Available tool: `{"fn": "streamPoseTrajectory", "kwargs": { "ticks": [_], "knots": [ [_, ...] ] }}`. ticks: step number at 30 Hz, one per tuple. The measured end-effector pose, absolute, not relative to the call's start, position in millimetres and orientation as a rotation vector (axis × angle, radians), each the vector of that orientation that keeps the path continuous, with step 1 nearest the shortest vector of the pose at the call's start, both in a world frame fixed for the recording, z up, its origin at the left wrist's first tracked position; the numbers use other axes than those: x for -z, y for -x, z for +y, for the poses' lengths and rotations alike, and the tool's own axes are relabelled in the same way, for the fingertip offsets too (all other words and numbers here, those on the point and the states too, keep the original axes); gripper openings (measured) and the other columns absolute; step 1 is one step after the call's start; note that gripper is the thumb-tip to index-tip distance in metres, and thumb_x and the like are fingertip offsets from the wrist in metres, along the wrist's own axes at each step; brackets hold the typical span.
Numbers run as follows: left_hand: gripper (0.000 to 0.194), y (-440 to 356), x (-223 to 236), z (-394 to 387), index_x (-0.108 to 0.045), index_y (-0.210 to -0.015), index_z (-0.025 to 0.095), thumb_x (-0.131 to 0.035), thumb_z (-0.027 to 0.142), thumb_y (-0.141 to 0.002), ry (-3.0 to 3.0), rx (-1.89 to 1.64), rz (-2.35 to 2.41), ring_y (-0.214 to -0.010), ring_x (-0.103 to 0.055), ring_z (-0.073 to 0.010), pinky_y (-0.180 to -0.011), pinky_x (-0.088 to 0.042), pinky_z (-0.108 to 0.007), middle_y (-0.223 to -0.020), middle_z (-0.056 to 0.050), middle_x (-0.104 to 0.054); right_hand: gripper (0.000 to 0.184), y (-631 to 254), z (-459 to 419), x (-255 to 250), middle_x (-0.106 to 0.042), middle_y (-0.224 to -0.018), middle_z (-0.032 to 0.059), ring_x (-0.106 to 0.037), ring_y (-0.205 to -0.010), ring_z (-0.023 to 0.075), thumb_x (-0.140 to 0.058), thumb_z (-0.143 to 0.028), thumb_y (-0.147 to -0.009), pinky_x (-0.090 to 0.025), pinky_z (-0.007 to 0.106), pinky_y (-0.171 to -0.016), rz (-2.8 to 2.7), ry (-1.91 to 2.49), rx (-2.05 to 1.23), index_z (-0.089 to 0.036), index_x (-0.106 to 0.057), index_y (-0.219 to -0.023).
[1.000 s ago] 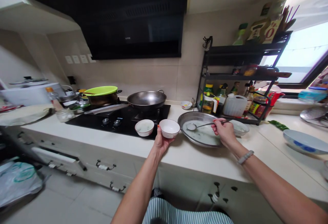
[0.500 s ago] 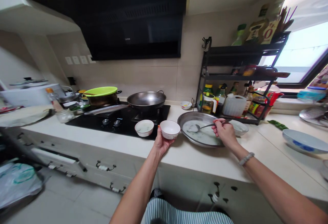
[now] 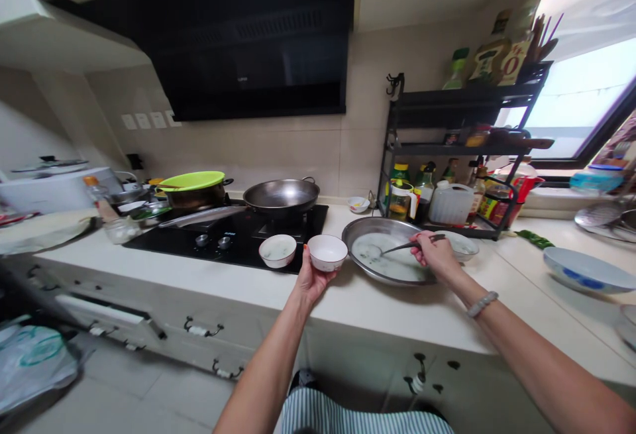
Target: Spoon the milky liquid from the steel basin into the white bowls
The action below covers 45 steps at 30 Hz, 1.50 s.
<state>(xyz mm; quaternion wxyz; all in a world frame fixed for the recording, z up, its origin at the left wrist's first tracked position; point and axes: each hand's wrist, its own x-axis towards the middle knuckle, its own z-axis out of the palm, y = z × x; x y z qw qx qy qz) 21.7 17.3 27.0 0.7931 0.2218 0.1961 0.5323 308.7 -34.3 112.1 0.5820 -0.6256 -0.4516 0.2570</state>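
Observation:
My left hand (image 3: 309, 278) holds a small white bowl (image 3: 326, 252) just above the counter edge, next to a wide steel basin (image 3: 358, 230) of pale porridge. My right hand (image 3: 437, 256) grips the handle of a metal ladle (image 3: 405, 246) whose scoop dips into the porridge. A second small white bowl (image 3: 277, 250), with some porridge in it, sits on the black stove top to the left of the held bowl.
A steel wok (image 3: 281, 195) sits on the black stove (image 3: 218, 238), beside a pot with a green lid (image 3: 193, 180). A black rack of bottles (image 3: 450, 156) stands behind the basin. A blue-patterned plate (image 3: 586, 271) lies at the right. A rice cooker (image 3: 54, 185) is far left.
The ladle's scoop moved right and lower into the porridge. My left hand keeps the bowl in about the same place. The camera shifted slightly.

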Motion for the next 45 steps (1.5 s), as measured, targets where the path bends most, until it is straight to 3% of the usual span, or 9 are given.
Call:
{"fn": "streamPoseTrajectory", "kwargs": {
  "ticks": [4,9,17,23,30,38,45],
  "knots": [
    [0.078,-21,-29,16,-0.041,-0.146,0.017,-0.049,0.068,-0.088,-0.47,-1.143,0.42,-0.081,-0.07,-0.0288,-0.053,-0.057,-0.034,-0.113,-0.02,-0.068,0.019,-309,-46,-126,-0.062,-0.055,0.0008,-0.055,-0.044,0.0134,-0.056,-0.032,-0.081,-0.043,0.022,-0.043,-1.508,1.479,-0.483,-0.019,-0.069,-0.079],
    [0.077,-22,-29,16,-0.042,-0.146,0.018,-0.051,0.068,-0.088,-0.458,-1.148,0.412,-0.089,-0.069,-0.0296,-0.059,-0.059,-0.035,-0.121,-0.02,-0.065,0.015,-307,-55,-133,-0.073,-0.078,0.0058,-0.065,-0.064,0.0188,-0.061,-0.03,-0.078,-0.052,0.028,-0.061,-1.764,1.4,-0.279,-0.023,-0.074,-0.083],
    [0.076,-22,-28,17,-0.044,-0.143,0.018,-0.05,0.069,-0.087,-0.456,-1.144,0.424,-0.082,-0.07,-0.0286,-0.053,-0.057,-0.032,-0.111,-0.019,-0.068,0.03,-306,-53,-107,-0.066,-0.062,0.0041,-0.058,-0.05,0.0141,-0.059,-0.043,-0.083,-0.044,0.022,-0.043,-1.375,1.431,-0.395,-0.016,-0.071,-0.09],
    [0.074,-21,-27,18,-0.044,-0.142,0.018,-0.05,0.068,-0.088,-0.448,-1.127,0.429,-0.08,-0.07,-0.028,-0.052,-0.057,-0.032,-0.109,-0.018,-0.068,0.025,-298,-49,-101,-0.062,-0.055,0.0031,-0.05,-0.039,0.012,-0.061,-0.038,-0.079,-0.038,0.021,-0.032,-1.175,1.389,-0.562,-0.014,-0.067,-0.083],
    [0.076,-21,-27,19,-0.043,-0.145,0.019,-0.051,0.068,-0.087,-0.434,-1.119,0.428,-0.088,-0.07,-0.0308,-0.053,-0.057,-0.032,-0.114,-0.02,-0.067,0.016,-305,-44,-104,-0.06,-0.051,0.0043,-0.051,-0.039,0.0113,-0.064,-0.03,-0.073,-0.033,0.018,-0.03,-0.861,1.29,-0.645,-0.014,-0.062,-0.074],
    [0.072,-21,-29,17,-0.044,-0.143,0.019,-0.047,0.068,-0.089,-0.424,-1.115,0.432,-0.086,-0.071,-0.0298,-0.053,-0.058,-0.032,-0.109,-0.018,-0.068,0.014,-306,-44,-102,-0.061,-0.052,0.0043,-0.051,-0.038,0.0115,-0.062,-0.027,-0.074,-0.035,0.019,-0.031,-0.913,1.293,-0.606,-0.014,-0.062,-0.077],
    [0.077,-20,-28,17,-0.043,-0.144,0.02,-0.053,0.069,-0.085,-0.419,-1.096,0.441,-0.089,-0.07,-0.0308,-0.054,-0.057,-0.032,-0.113,-0.019,-0.067,0.01,-304,-44,-102,-0.061,-0.051,0.0039,-0.052,-0.038,0.0124,-0.06,-0.024,-0.075,-0.035,0.019,-0.031,-0.911,1.33,-0.608,-0.015,-0.063,-0.076]
  ]
}}
